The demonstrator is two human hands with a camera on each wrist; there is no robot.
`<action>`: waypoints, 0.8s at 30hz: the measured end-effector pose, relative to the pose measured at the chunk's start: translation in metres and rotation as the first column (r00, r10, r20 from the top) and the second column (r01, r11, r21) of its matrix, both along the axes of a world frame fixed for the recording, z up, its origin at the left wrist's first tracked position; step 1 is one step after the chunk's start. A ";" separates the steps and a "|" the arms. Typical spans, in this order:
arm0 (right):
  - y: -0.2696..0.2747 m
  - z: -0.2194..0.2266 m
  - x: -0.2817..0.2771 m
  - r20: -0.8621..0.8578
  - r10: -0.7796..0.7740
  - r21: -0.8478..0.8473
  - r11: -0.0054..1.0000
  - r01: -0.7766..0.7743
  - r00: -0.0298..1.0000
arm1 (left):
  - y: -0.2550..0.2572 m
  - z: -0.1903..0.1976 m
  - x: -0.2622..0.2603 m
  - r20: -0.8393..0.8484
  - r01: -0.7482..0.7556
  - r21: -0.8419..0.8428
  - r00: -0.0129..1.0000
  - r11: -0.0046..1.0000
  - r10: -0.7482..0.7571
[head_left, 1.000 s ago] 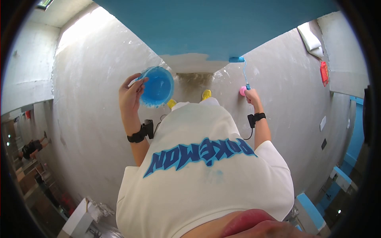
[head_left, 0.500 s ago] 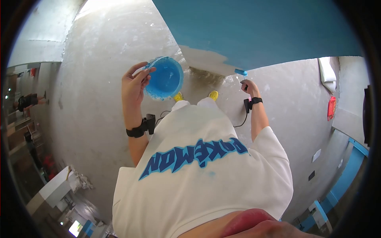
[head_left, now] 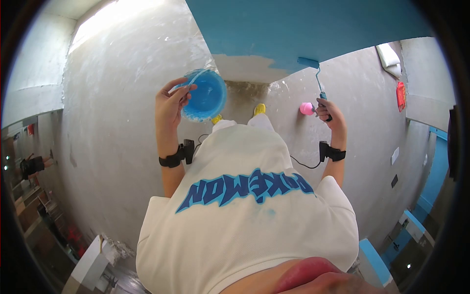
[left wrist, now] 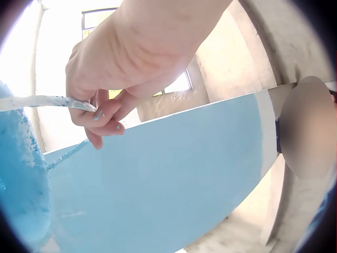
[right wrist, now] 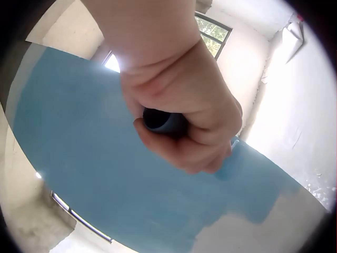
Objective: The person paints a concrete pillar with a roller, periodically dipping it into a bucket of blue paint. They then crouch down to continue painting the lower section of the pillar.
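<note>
The left hand (head_left: pixel 170 104) pinches the rim of a blue paint bucket (head_left: pixel 204 95); the right hand (head_left: pixel 327 111) is wrapped around the paint roller (head_left: pixel 313 73) handle, its head above against the blue wall (head_left: pixel 303 29).

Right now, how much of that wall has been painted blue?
Most of the wall in view is already blue. The right hand grips the roller at the paint's lower edge, while the left hand holds the paint bucket. A bare plaster patch at the bottom is left.
</note>
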State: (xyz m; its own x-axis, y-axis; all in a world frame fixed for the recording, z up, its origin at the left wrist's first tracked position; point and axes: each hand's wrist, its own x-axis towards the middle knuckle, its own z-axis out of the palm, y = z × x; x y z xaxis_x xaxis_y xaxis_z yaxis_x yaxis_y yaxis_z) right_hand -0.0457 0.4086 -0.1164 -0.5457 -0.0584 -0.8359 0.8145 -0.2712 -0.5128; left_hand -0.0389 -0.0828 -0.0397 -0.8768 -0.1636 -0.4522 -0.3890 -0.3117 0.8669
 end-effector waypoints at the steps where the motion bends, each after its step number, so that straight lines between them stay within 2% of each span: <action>1: -0.001 0.012 0.006 -0.002 -0.013 0.002 1.000 0.013 1.000 | 0.001 0.001 0.000 -0.006 0.013 0.010 1.000 1.000 -0.013; 4: -0.008 0.041 0.021 -0.063 0.077 0.171 0.983 -0.065 0.995 | -0.002 -0.002 0.001 0.001 0.048 0.012 0.999 0.999 -0.049; 7: 0.002 0.038 0.020 -0.029 0.064 0.120 0.991 -0.061 0.997 | -0.002 -0.005 -0.001 -0.003 0.069 0.010 0.998 0.998 -0.069; 8: 0.009 0.024 0.020 -0.030 0.065 0.125 0.990 -0.060 0.997 | -0.001 -0.004 0.000 -0.009 0.080 0.009 0.997 0.997 -0.080; 11: 0.018 -0.031 0.001 0.057 0.003 -0.070 0.998 0.001 0.998 | 0.002 0.000 0.000 -0.010 0.044 -0.010 0.999 0.999 -0.044; 13: 0.014 -0.066 -0.016 0.119 -0.055 -0.086 0.994 0.066 0.991 | 0.000 0.002 -0.002 -0.031 0.015 -0.024 0.999 1.000 -0.016; 14: 0.016 -0.080 -0.025 0.117 -0.029 -0.082 0.996 0.039 0.993 | 0.001 0.004 0.001 -0.038 0.002 -0.039 0.999 0.999 -0.004; 16: 0.014 -0.111 -0.039 0.240 -0.115 -0.139 0.979 0.152 0.964 | 0.004 0.009 0.004 -0.043 -0.050 -0.046 0.998 0.998 0.048; 20: 0.001 -0.163 -0.074 0.234 -0.105 -0.216 0.964 0.157 0.967 | 0.003 0.022 0.004 -0.049 -0.129 -0.116 0.991 0.985 0.124; 22: -0.003 -0.188 -0.060 0.271 -0.131 -0.248 0.948 0.201 0.954 | -0.001 0.021 0.003 -0.067 -0.125 -0.115 0.991 0.986 0.118; 24: -0.004 -0.191 -0.047 0.303 -0.140 -0.269 0.936 0.225 0.943 | 0.003 0.026 0.005 -0.082 -0.100 -0.115 0.992 0.988 0.091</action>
